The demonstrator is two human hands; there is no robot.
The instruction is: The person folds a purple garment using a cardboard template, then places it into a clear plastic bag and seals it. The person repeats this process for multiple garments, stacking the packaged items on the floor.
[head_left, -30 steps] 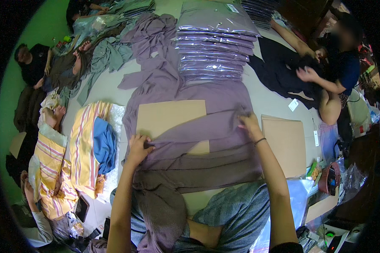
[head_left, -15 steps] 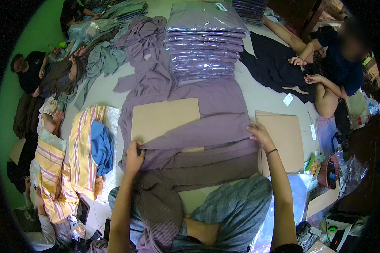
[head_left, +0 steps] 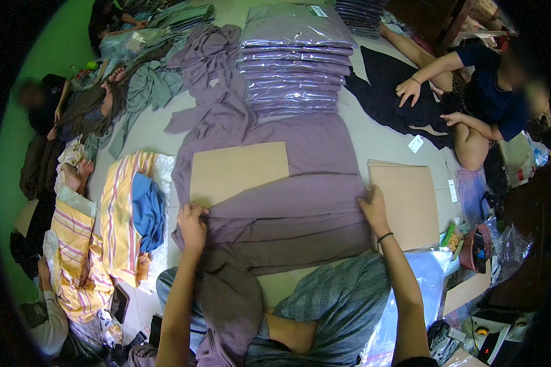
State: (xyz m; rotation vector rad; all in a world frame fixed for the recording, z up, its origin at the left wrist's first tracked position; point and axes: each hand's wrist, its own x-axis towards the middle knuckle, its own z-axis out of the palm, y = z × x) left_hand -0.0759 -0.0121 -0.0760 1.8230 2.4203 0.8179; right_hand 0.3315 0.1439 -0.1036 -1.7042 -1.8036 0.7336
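Observation:
A mauve-grey garment (head_left: pixel 324 147) lies spread on the floor in front of my crossed legs. On it rests a tan cardboard sheet (head_left: pixel 239 171), its lower part covered by a fold of the cloth. My left hand (head_left: pixel 193 226) pinches the fold at its left side, beside the board's lower left corner. At the opposite side my right hand (head_left: pixel 373 211) is closed on the cloth's right edge, fingers curled. A ribbed brownish part of the cloth (head_left: pixel 229 312) hangs over my lap.
Beyond the garment stands a tall stack of plastic-wrapped folded garments (head_left: pixel 297 67). Cardboard sheets (head_left: pixel 407 205) lie at right, above clear plastic bags (head_left: pixel 410 293). Striped yellow cloth (head_left: pixel 119 226) lies at left. A co-worker at right handles a black garment (head_left: pixel 386 92); other people sit along the left.
Both hands have drawn the cloth fold flatter over the board, hiding the strip of cardboard that showed beneath it. My right hand is slightly lower. The right co-worker's hand has moved onto the black garment.

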